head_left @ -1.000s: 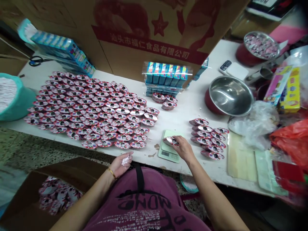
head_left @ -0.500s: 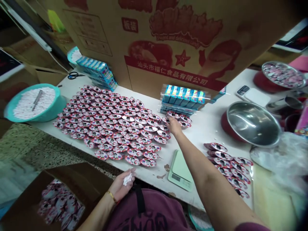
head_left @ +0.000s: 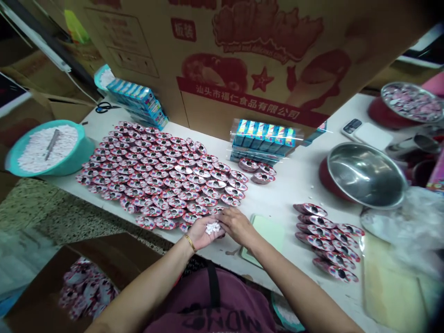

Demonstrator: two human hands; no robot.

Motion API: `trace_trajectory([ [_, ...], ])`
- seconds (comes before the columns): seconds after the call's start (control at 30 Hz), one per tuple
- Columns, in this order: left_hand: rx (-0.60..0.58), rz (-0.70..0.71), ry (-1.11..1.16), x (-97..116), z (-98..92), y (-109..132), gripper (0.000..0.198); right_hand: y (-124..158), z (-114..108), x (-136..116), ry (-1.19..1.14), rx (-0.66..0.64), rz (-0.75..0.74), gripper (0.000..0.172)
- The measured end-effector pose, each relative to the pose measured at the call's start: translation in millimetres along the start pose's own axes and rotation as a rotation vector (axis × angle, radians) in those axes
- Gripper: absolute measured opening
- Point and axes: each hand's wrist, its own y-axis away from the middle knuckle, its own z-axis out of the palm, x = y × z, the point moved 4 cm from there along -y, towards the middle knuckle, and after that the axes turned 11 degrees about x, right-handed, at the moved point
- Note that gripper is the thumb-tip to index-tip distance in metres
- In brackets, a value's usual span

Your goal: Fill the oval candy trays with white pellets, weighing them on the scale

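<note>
My left hand [head_left: 200, 235] is turned palm up near the table's front edge, cupped around a small heap of white pellets [head_left: 212, 227]. Bent over that palm, my right hand [head_left: 239, 226] has its fingers drawn together at the heap; what they pinch, if anything, is hidden. Behind and left of both hands stand many small red-and-white printed packets [head_left: 163, 180] in close rows, each with a dark hole in its upper end. Both hands cover part of the nearest row. A few more of these packets [head_left: 262, 177] stand apart, in front of the blue boxes.
Right of my hands lies a pale green scale [head_left: 268, 233], with another packet group [head_left: 329, 249] beyond it. A metal bowl [head_left: 366, 175] stands further right. A teal basin [head_left: 52, 148] of white pellets is at left. Wrapped blue boxes [head_left: 263, 138] lean by a big carton [head_left: 194, 106].
My right hand has come back from the packets by the blue boxes to my left palm. My left hand has moved right and slightly up, still cupping the pellets.
</note>
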Motion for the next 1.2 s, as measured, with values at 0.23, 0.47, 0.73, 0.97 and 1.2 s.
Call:
trace_trajectory([
  [0.23, -0.013, -0.020, 0.029, 4, 20.4, -8, 0.027, -10, -29, 50, -0.111, 0.176, 0.135, 0.015],
  [0.47, 0.032, 0.062, 0.075, 25, 0.4, 6, 0.035, -49, -31, 142, 0.118, 0.385, 0.444, 0.016],
  [0.73, 0.246, 0.114, 0.150, 17, -50.3, 32, 0.035, -62, -41, 197, 0.498, 0.410, 0.487, 0.019],
  [0.97, 0.319, 0.096, 0.182, 1, -67.8, 48, 0.036, -80, -52, 179, 0.632, 0.248, 0.337, 0.018],
  [1.2, 0.245, 0.041, 0.080, -8, -54.2, 37, 0.036, 21, -86, 93, 0.656, 0.176, 0.118, 0.018],
])
